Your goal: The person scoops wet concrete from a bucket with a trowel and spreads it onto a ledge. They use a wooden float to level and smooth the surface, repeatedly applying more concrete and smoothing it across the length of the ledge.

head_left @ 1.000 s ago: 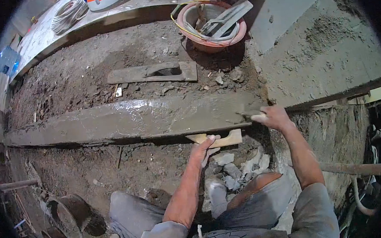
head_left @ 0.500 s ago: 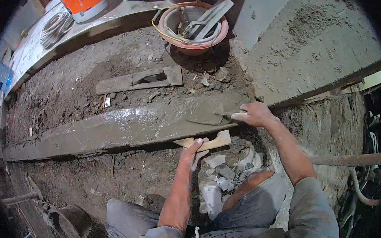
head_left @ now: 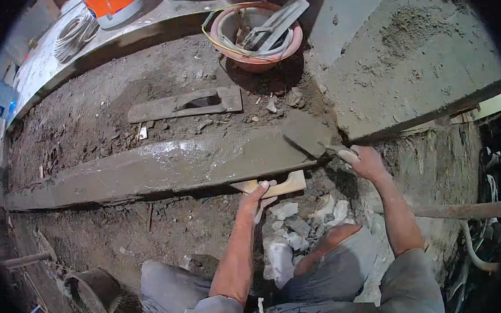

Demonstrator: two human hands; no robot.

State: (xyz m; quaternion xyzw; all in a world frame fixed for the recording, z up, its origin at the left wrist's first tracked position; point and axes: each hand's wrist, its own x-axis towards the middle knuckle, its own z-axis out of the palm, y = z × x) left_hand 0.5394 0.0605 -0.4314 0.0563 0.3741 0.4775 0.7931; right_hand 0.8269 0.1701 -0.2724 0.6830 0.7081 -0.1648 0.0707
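Note:
My right hand [head_left: 367, 162] is closed round the handle of a pointed trowel [head_left: 308, 133], whose blade lies at the right end of a wet mortar ledge [head_left: 119, 171]. Below the ledge's front edge, my left hand [head_left: 257, 195] grips the pale yellow handle of a hand float [head_left: 291, 182]. The float's flat side faces the front of the ledge and is mostly hidden. The mortar's top is smooth and shiny in the middle. Behind the ledge, a long float [head_left: 144, 110] with a dark handle lies on the soil.
A pink basin [head_left: 256, 64] holding tools stands at the back. Beyond it are an orange bucket [head_left: 112, 7] and coiled cable [head_left: 75, 36] on a slab. A rough wall [head_left: 406, 72] rises at right, a pole [head_left: 466, 210] juts in, and rubble [head_left: 295, 228] lies by my knees.
My right hand has moved right with the trowel, its blade sliding from the ledge's front part to its right end and turning. My left hand and its float have hardly moved.

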